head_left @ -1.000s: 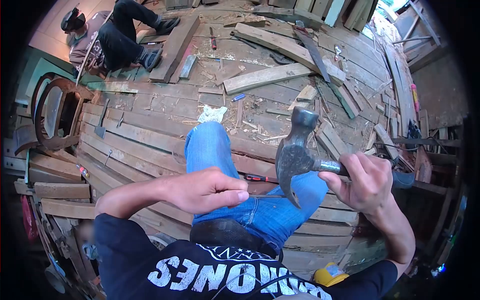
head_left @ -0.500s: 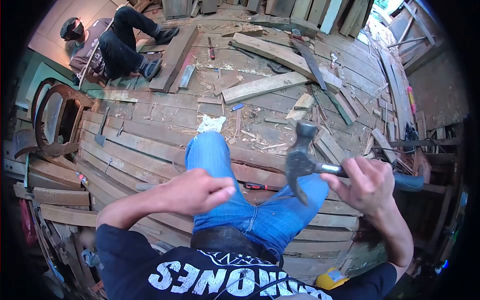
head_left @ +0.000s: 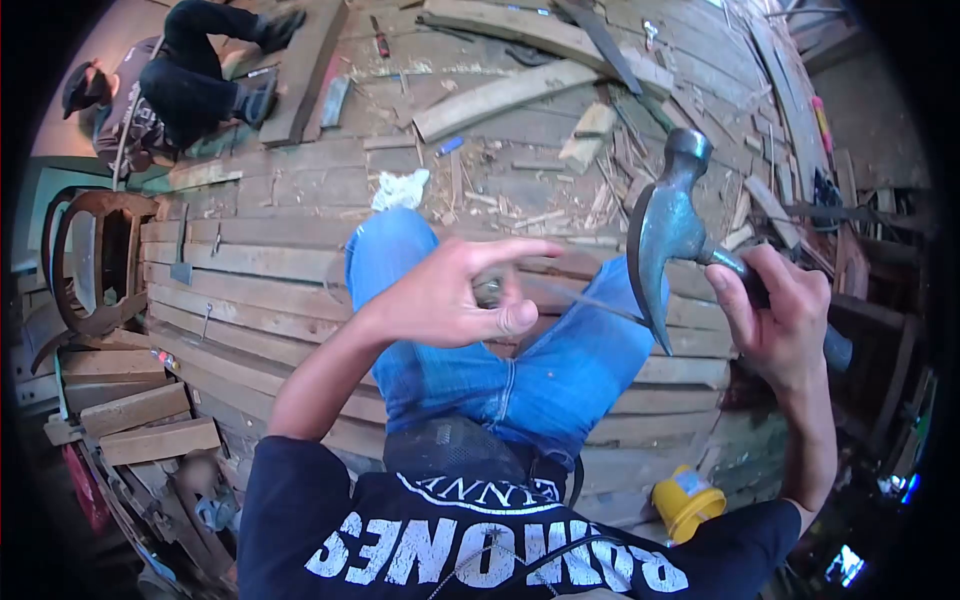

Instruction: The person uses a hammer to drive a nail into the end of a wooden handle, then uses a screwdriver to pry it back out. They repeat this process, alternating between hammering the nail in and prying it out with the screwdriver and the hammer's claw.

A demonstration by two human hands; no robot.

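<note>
The hammer head (head_left: 675, 225) is between left hand (head_left: 450, 295) and right hand (head_left: 790, 312).

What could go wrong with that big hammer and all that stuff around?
If the right hand slipped, the hammer could drop claw-first near the right leg. The thin tool at the left hand points out toward that claw, so it might get knocked or poke the leg. Scattered wood scraps could trip someone.

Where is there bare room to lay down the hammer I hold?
The slats between the small metal tool and your left knee look bare; so do those between your right thigh and the yellow object. It is crowded beyond your knees: beams, a saw, wood scraps.
</note>
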